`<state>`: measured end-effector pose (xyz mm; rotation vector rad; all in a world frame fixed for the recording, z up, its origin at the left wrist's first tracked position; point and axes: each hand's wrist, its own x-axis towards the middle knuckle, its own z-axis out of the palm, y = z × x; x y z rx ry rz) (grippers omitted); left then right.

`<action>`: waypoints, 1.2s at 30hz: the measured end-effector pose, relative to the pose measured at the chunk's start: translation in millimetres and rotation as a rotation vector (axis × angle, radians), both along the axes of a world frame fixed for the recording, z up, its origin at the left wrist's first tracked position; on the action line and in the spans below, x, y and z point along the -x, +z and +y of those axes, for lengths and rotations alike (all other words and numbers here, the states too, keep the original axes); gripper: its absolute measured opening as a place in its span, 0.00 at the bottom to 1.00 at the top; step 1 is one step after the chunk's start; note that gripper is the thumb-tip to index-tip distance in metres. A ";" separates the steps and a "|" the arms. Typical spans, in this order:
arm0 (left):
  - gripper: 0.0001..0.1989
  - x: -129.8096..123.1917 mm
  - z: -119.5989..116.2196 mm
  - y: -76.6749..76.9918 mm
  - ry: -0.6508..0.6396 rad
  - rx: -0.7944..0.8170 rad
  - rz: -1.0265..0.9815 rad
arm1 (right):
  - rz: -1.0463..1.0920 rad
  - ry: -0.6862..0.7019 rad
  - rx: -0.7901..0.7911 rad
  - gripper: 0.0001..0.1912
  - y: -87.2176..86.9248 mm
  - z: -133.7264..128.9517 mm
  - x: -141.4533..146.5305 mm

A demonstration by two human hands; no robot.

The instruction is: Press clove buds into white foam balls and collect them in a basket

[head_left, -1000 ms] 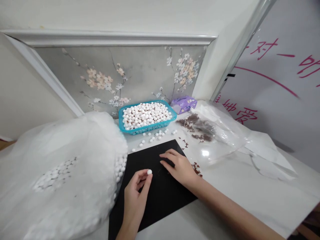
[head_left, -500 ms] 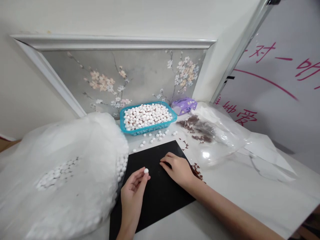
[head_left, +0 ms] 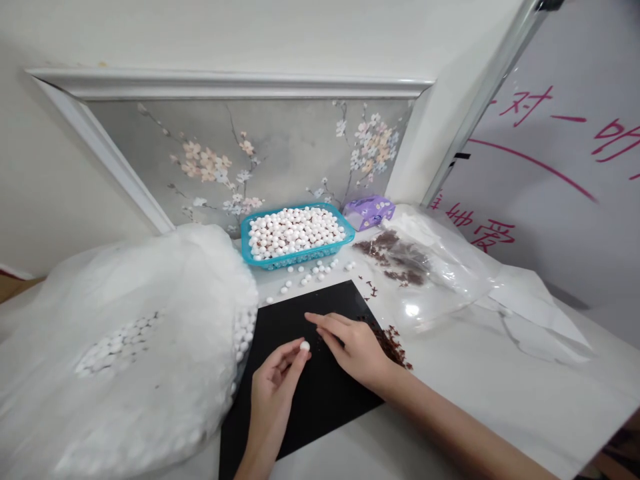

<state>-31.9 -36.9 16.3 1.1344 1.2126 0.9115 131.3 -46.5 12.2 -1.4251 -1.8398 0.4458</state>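
I find the left hand [head_left: 273, 383] pinching a small white ball [head_left: 305, 346] over the black mat [head_left: 310, 417]. The right hand [head_left: 359, 347] is alongside, partly extended; whether it grips anything, I cannot tell.
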 end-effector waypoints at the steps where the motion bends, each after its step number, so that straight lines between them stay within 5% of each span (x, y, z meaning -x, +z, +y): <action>1: 0.16 -1.5 -1.8 1.7 -0.022 0.014 -0.020 | -0.001 0.053 -0.009 0.21 2.0 -2.3 1.0; 5: 0.16 -6.7 -6.7 5.0 -0.066 0.081 -0.072 | -0.033 0.148 -0.030 0.23 7.3 -8.7 2.4; 15: 0.13 -9.8 -5.7 2.9 0.020 0.068 -0.080 | 0.030 0.108 0.077 0.17 12.1 -12.5 4.6; 27: 0.13 -7.8 -6.0 -2.2 0.010 0.089 -0.112 | 0.303 0.133 0.105 0.15 -2.0 -15.3 10.7; 36: 0.13 -3.0 -5.7 -6.9 0.010 0.111 -0.154 | 0.271 0.079 0.130 0.16 -6.7 -17.6 16.3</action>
